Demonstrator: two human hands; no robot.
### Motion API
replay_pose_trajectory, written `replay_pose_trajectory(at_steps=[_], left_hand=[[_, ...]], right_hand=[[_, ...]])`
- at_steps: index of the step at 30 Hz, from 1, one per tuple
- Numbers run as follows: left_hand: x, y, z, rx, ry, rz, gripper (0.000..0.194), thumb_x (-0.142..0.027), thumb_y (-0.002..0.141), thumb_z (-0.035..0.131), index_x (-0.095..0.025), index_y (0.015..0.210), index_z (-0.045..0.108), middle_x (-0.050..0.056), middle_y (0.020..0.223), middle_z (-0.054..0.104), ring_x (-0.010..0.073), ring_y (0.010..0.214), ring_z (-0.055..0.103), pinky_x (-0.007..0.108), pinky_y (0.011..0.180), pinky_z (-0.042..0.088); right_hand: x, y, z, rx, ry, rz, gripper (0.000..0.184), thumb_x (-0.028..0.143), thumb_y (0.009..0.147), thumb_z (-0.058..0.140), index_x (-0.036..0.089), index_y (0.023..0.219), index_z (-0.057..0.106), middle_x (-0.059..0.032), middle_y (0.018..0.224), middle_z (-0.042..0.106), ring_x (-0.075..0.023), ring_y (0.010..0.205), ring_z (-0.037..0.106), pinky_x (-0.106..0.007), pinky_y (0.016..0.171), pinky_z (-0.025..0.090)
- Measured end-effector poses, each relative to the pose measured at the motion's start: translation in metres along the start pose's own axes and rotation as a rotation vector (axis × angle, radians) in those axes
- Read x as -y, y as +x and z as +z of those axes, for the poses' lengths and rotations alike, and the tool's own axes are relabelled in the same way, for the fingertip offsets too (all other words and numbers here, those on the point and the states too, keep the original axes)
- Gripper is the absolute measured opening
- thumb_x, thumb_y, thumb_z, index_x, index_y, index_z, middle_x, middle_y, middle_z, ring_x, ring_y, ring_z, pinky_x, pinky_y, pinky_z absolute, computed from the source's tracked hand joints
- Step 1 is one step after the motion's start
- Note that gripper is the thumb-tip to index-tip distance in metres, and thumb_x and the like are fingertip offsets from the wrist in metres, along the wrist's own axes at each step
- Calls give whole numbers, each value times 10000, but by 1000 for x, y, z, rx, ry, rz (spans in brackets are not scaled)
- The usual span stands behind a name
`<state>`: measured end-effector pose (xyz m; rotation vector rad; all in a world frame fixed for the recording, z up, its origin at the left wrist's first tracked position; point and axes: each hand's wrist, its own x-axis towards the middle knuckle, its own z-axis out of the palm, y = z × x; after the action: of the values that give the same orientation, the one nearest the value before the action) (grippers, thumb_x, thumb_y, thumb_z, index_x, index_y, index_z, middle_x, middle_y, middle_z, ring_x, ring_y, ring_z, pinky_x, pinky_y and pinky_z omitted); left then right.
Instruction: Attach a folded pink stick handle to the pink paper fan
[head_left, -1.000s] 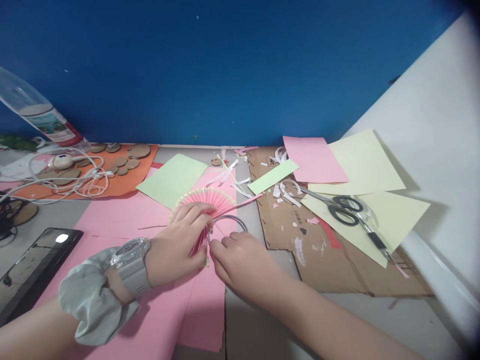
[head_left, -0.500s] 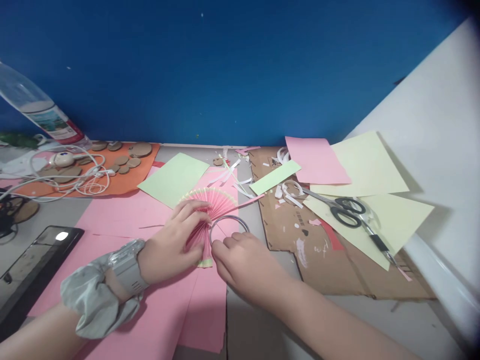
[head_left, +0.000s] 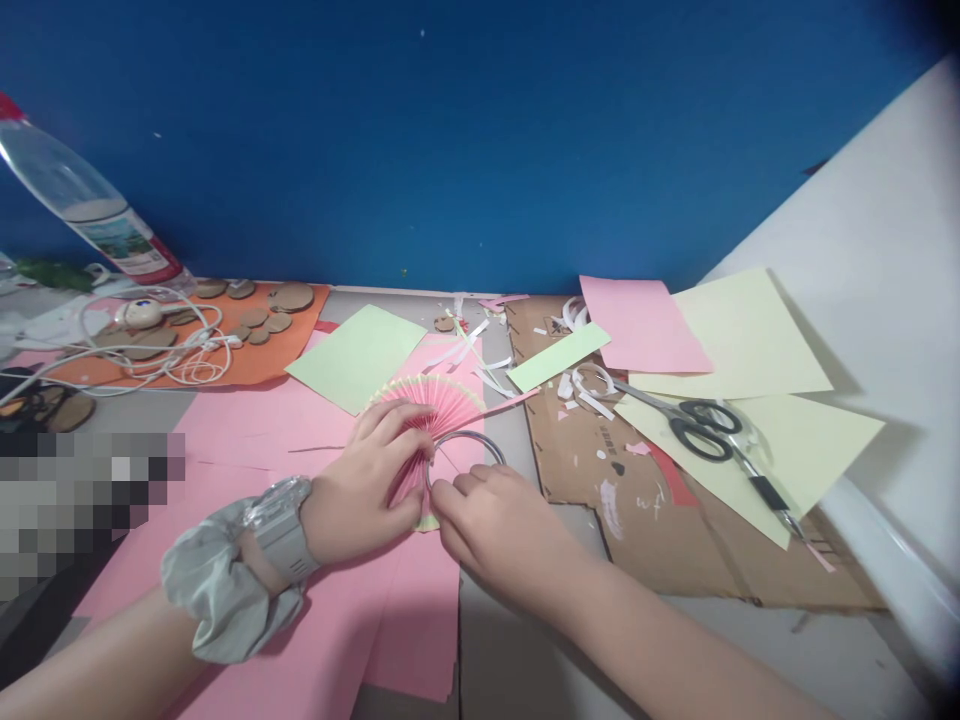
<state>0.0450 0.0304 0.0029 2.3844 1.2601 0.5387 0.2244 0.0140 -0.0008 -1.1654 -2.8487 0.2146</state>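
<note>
A pink pleated paper fan (head_left: 450,398) with a yellow-green edge lies spread in a rounded shape on pink paper. My left hand (head_left: 379,465) is laid over its left side, fingers and thumb curved around the pleats and holding it. At the fan's lower right, my right hand (head_left: 491,520) has its fingers pinched on a loop of thin grey wire (head_left: 491,440). A straight wire end (head_left: 311,449) sticks out to the left from under my left hand. Where the wire meets the fan is hidden by my fingers.
Scissors (head_left: 701,430) and a pen (head_left: 769,490) lie on yellow paper over brown cardboard (head_left: 675,550) at right. Green paper (head_left: 360,350) and paper scraps lie behind the fan. Orange paper (head_left: 292,345) with cardboard discs, white cables and a plastic bottle (head_left: 120,225) are at left.
The view has shifted slightly, so most things appear a little further right. Both hands keep nearly the same hold on the fan and the wire.
</note>
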Motion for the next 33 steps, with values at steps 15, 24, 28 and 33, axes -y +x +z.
replay_pose_trajectory(at_steps=[15,24,28,33], left_hand=[[-4,-1,2,-21,-20,5,400,-23,626,483,-195,988,473,80,1251,453,228,1235,341,426,1079,249],[-2,-3,3,-22,-31,23,401,-35,620,487,-211,978,447,83,1250,466,247,1234,350,473,1087,225],[-3,-3,4,-26,-26,19,365,-26,621,478,-208,935,445,81,1242,468,240,1225,365,468,1089,222],[-4,-4,4,-45,-28,9,339,-36,634,487,-205,924,436,86,1249,456,237,1224,369,453,1081,237]], right_hand=[[0,0,-2,16,6,7,105,172,843,452,181,795,545,-23,673,601,-173,636,519,-304,606,295],[2,1,-1,5,0,24,168,177,877,413,180,771,543,-22,651,599,-166,625,517,-304,604,295],[2,1,0,2,-6,32,167,190,878,418,181,761,537,-23,659,602,-169,632,524,-305,607,296],[2,1,1,5,-13,30,160,193,874,420,188,756,527,-18,664,601,-179,646,531,-312,617,303]])
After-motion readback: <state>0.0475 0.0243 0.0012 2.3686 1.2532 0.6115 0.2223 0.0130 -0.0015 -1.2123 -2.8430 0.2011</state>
